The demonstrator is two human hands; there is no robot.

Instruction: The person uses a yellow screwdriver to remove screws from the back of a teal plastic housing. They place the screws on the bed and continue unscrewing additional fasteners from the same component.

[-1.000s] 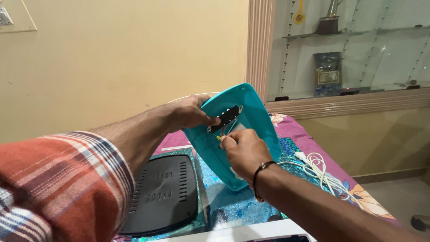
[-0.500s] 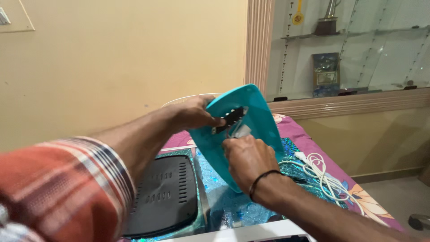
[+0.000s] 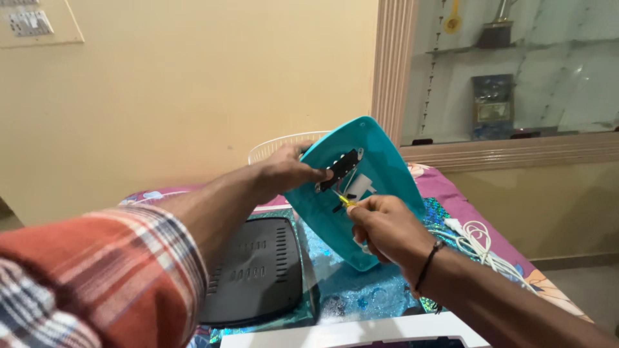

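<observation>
Between hands: left hand (image 3: 287,173) grips teal cover (image 3: 380,161); right hand (image 3: 387,225) pinches screwdriver (image 3: 345,200).

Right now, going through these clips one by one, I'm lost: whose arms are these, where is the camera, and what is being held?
The camera sits on a person's head and looks down at their own two bare arms. The left hand grips a teal plastic panel and tilts it up over a table with a patterned cloth. The right hand holds a small yellow-tipped tool against the parts mounted on the panel. On the cloth lie a black vented box and a coiled white cable. A white basket rim shows behind.
</observation>
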